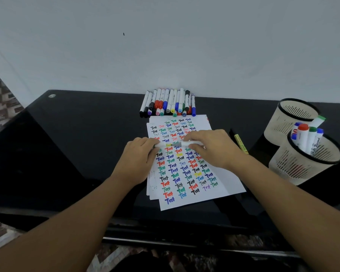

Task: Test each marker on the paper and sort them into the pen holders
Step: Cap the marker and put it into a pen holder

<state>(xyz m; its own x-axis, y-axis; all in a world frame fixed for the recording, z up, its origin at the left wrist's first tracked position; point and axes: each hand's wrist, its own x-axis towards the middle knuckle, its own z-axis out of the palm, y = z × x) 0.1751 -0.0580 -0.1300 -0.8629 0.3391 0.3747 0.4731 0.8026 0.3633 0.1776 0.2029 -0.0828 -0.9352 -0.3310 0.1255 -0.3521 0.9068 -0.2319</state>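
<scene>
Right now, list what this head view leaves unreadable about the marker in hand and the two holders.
- Marker: its ink colour; the left hand and right hand cover both ends.
- Far pen holder: its contents beyond one green-tipped piece; the wall hides the inside.
- Near pen holder: the marker count; barrels overlap.
- Marker pile: the labels are too small.
- Paper: the rows under both hands.

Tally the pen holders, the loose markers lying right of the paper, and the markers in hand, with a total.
Pen holders: 2
Loose markers right of the paper: 1 yellow
Markers held by left hand and right hand: 1 white marker
Total: 4
</scene>
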